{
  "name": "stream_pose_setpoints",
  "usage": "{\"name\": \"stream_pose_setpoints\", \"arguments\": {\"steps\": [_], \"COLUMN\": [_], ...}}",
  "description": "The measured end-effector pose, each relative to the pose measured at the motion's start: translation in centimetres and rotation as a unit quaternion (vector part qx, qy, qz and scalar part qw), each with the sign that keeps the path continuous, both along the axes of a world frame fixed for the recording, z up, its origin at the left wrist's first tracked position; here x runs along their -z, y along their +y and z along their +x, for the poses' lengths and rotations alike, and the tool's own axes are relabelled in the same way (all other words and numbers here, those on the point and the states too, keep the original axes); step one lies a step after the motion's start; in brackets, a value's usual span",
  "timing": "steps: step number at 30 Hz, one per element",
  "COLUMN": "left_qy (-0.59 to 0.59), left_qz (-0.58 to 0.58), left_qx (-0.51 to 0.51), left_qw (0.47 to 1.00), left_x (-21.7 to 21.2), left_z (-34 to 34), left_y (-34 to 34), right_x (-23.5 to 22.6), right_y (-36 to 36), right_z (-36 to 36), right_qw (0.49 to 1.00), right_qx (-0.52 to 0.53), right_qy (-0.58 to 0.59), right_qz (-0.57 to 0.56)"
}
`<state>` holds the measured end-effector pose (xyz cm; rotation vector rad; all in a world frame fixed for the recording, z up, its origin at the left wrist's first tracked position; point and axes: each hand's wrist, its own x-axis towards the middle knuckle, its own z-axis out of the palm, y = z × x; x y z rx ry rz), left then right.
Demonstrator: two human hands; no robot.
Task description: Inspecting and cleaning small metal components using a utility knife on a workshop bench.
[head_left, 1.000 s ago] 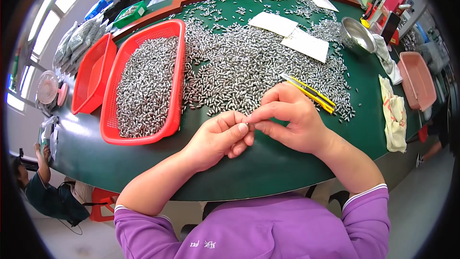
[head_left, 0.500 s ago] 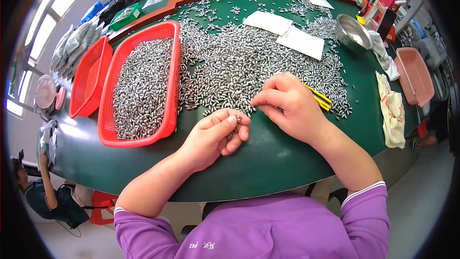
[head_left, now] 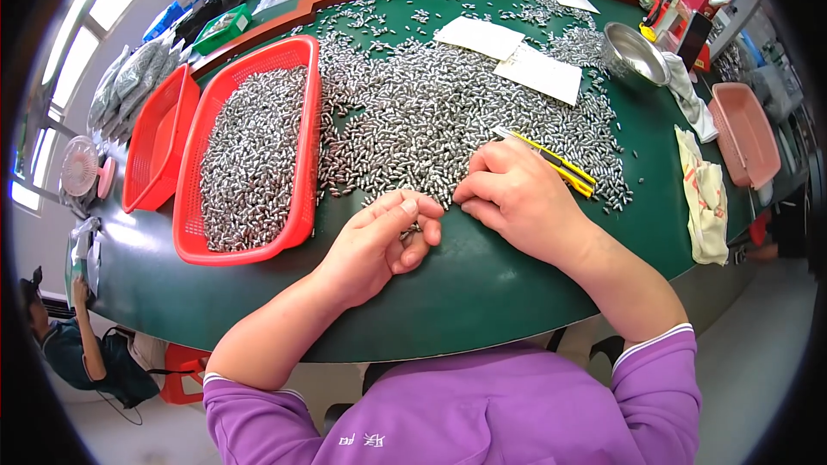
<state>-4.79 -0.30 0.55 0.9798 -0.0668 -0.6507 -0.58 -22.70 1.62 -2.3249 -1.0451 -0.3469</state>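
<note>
A few small metal pieces (head_left: pixel 412 230) are pinched in the curled left hand (head_left: pixel 379 241) near the worktop's (head_left: pixel 482 275) front edge. The right hand (head_left: pixel 517 194), fingers bent, is rested on the pile's (head_left: pixel 431 112) near edge.

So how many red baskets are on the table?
2. A full basket of metal pieces sits left of the left hand; another basket lies beyond it, at the table's left edge.

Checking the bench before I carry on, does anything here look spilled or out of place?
Mostly no. The small metal parts lie loose across the green table, looking laid out rather than spilled. One oddity: a yellow utility knife lies half buried among them, right beside the right hand.
</note>
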Motion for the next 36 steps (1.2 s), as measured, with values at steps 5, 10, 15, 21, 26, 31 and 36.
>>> {"name": "stream_pose_setpoints", "arguments": {"steps": [5, 10, 15, 21, 26, 31, 36], "left_qy": [0.001, 0.004, 0.006, 0.013, 0.015, 0.002, -0.016], "left_qz": [-0.003, 0.005, 0.008, 0.025, 0.034, 0.049, 0.079], "left_qx": [0.001, -0.002, 0.002, 0.052, 0.061, 0.06, 0.05], "left_qw": [1.0, 1.0, 1.0, 0.998, 0.997, 0.997, 0.996], "left_x": [0.1, -0.1, -0.2, -0.5, -0.9, -0.6, -0.5], "left_z": [0.0, 0.0, 0.0, -0.3, -0.4, -0.4, -0.5], "left_y": [-0.1, -0.1, -0.2, -0.3, -0.3, -0.3, -0.4], "right_x": [0.2, -0.1, 0.0, -0.6, -0.4, -0.4, -0.5], "right_y": [-0.2, -0.1, -0.2, 0.0, 0.4, 0.4, 0.5], "right_z": [0.0, 0.1, 0.3, 0.2, -0.2, -0.2, -0.4], "right_qw": [1.0, 0.999, 0.999, 0.966, 0.948, 0.954, 0.959], "right_qx": [-0.014, -0.03, -0.036, -0.106, -0.131, -0.141, -0.129], "right_qy": [0.026, 0.018, 0.004, 0.184, 0.23, 0.202, 0.174], "right_qz": [0.01, -0.009, -0.026, 0.144, 0.175, 0.173, 0.182]}}
